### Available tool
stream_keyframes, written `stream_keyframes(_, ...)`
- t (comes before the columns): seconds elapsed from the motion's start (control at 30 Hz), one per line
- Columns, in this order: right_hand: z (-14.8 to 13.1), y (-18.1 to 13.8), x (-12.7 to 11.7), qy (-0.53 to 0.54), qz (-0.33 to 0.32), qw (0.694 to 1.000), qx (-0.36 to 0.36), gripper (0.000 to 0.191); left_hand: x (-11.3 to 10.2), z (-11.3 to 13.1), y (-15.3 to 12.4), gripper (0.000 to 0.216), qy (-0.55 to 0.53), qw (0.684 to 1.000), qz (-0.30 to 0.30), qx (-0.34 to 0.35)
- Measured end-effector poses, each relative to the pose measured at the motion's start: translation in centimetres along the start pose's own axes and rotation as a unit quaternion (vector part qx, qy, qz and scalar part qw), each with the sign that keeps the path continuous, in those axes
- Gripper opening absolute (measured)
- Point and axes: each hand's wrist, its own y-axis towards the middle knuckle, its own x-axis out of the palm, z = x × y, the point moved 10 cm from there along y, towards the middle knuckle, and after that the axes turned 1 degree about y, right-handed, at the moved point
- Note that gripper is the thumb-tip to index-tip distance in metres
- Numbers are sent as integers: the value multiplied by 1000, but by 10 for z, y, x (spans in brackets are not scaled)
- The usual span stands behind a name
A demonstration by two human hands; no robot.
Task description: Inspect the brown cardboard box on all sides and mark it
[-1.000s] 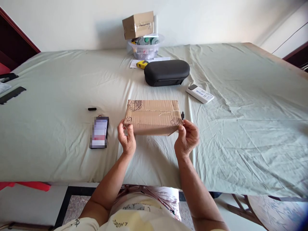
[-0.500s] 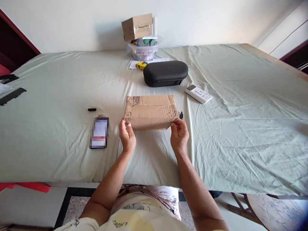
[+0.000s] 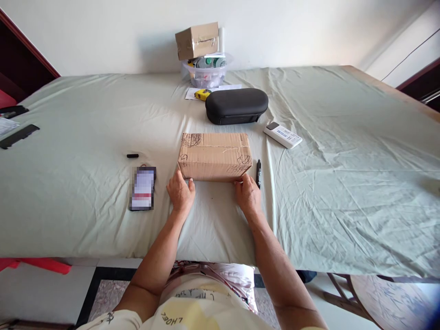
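A brown cardboard box (image 3: 215, 156) with pen scribbles at its corners lies flat on the grey-green cloth of the table (image 3: 85, 201). My left hand (image 3: 180, 195) grips the box's near left corner, and my right hand (image 3: 248, 196) grips its near right corner. Both hands rest low on the cloth, fingers closed against the box's front edge. A black marker (image 3: 258, 173) lies just right of the box, close to my right hand. A phone (image 3: 142, 188) lies to the left of my left hand.
Behind the box lie a black zip case (image 3: 236, 105) and a white remote (image 3: 282, 135). A clear tub (image 3: 205, 75) with a smaller cardboard box (image 3: 197, 40) on top stands by the wall. A small black cap (image 3: 132, 156) and dark flat items (image 3: 19, 136) lie left.
The box was held tilted above the cloth and has come down flat onto it, slightly farther from me. Both hands have lowered with it to its near corners.
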Motion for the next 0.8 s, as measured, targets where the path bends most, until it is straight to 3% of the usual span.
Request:
stream_keyframes(0.13,-6,0,-5,17,29,999,-17,15,-1,3,0,60,-36,999,14,15)
stream_keyframes(0.27,-20,-4,-16,59,89,993,-53,34,-7,8,-7,73,-112,989,77,50)
stream_keyframes(0.37,-28,-10,-19,54,113,990,-61,58,-12,20,-16,87,-132,982,106,85)
stream_keyframes(0.57,-38,-18,-14,-32,108,992,-56,111,-10,34,-28,124,-75,988,94,92)
stream_keyframes(0.8,-37,-20,-12,-58,110,992,-39,118,-5,33,-29,131,-65,992,74,79)
